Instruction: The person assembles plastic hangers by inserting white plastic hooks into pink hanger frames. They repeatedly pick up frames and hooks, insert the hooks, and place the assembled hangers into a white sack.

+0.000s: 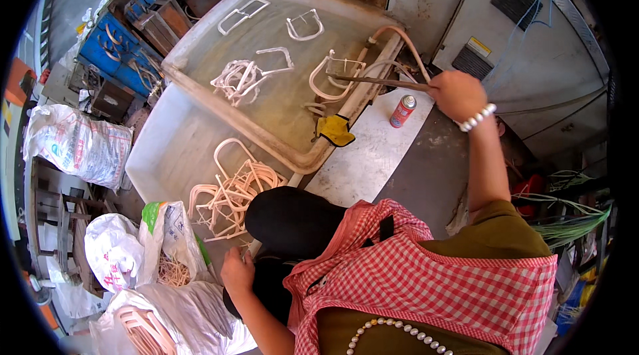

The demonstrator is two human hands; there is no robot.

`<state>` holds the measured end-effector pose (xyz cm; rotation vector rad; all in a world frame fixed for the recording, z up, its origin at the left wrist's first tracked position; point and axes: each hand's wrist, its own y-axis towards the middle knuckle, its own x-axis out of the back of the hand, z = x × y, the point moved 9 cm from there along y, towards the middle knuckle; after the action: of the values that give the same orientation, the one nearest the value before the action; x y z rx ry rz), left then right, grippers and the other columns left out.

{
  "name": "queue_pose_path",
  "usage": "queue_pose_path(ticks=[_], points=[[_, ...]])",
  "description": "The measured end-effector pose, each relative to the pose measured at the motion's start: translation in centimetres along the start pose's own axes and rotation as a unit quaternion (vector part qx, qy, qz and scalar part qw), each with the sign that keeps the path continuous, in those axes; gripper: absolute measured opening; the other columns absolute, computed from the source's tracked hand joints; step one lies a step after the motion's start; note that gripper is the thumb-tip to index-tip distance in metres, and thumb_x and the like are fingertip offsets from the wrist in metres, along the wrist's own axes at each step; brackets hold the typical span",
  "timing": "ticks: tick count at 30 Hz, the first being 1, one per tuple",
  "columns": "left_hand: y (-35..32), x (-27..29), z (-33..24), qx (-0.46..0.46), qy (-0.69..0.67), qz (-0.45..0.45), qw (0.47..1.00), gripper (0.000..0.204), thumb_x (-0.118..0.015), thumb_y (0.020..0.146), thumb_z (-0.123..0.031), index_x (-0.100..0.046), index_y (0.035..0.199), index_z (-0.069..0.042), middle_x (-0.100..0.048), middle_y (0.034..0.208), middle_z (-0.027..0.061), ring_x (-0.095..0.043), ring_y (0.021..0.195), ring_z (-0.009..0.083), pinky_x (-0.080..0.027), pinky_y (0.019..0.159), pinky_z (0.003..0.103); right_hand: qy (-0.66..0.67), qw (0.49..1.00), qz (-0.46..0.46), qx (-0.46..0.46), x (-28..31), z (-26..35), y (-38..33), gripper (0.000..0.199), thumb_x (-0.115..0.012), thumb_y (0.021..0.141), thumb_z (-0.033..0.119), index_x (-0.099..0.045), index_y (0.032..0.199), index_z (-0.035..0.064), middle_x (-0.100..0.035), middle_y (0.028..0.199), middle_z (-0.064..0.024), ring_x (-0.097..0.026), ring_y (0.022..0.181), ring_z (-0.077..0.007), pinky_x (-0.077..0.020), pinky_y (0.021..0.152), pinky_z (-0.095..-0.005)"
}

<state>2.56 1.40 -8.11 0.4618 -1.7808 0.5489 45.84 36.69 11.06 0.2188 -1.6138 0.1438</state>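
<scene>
My right hand [459,95], a pearl bracelet at its wrist, is closed around a long thin brown stick [389,82]. The stick reaches left over the rim of a water-filled tub [243,117], its tip at a pale pink U-shaped plastic frame [321,94]. In the water lie more such frames: a tangled cluster [237,80], a single one [306,26] and another [243,16] at the far side. My left hand [237,272] is low beside my knee, its fingers curled; what they hold, if anything, is too small to make out. Close to it lies a pile of pink frames [236,188].
A red spray can [403,111] stands on a white sheet [363,155] right of the tub, near a yellow glove [336,130] on the rim. A hose [406,38] bends over the tub's corner. Sacks [174,242] stand at left; a grey machine cabinet [532,48] is at right.
</scene>
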Motion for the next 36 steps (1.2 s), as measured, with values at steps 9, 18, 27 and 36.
queue_pose_path(ticks=[9, 18, 27, 36], points=[[-1.3, 0.6, 0.6, 0.02, 0.011, -0.006, 1.0, 0.022, -0.063, 0.082, -0.021, -0.061, 0.099, -0.006, -0.063, 0.098, 0.0159, -0.062, 0.089, 0.0366, -0.05, 0.075, 0.046, 0.389, 0.917, 0.065, -0.057, -8.5, 0.9, 1.6, 0.027, -0.063, 0.083, 0.024, -0.07, 0.099, 0.0036, -0.067, 0.082, -0.0184, -0.064, 0.075, -0.0325, -0.0504, 0.07, -0.0373], [-0.8, 0.4, 0.7, 0.012, 0.014, -0.012, 1.0, 0.023, -0.063, 0.082, -0.021, -0.061, 0.099, -0.006, -0.063, 0.097, 0.0159, -0.062, 0.088, 0.0368, -0.05, 0.074, 0.046, 0.324, 0.942, -0.03, 0.087, -7.8, 17.5, 9.6, 0.024, -0.055, 0.086, 0.025, -0.07, 0.093, 0.0077, -0.066, 0.093, -0.0182, -0.062, 0.09, -0.0373, -0.0495, 0.079, -0.0453], [-1.8, 1.0, 0.5, 0.038, -0.001, -0.013, 0.999, 0.022, -0.062, 0.083, -0.02, -0.061, 0.1, -0.007, -0.063, 0.099, 0.016, -0.062, 0.087, 0.0369, -0.05, 0.074, 0.046, 0.272, 0.955, 0.018, 0.117, -10.6, 20.2, 8.0, 0.023, -0.056, 0.086, 0.023, -0.068, 0.095, 0.005, -0.065, 0.088, -0.0217, -0.063, 0.086, -0.0383, -0.05, 0.077, -0.0461], [-0.9, 0.5, 0.8, 0.039, -0.001, 0.005, 0.999, 0.022, -0.063, 0.084, -0.021, -0.06, 0.101, -0.007, -0.063, 0.098, 0.016, -0.062, 0.086, 0.0373, -0.05, 0.073, 0.046, 0.221, 0.974, -0.009, 0.046, -15.0, 14.8, 6.2, 0.021, -0.054, 0.088, 0.023, -0.064, 0.098, 0.008, -0.064, 0.084, -0.0211, -0.061, 0.081, -0.0396, -0.0486, 0.069, -0.05]])
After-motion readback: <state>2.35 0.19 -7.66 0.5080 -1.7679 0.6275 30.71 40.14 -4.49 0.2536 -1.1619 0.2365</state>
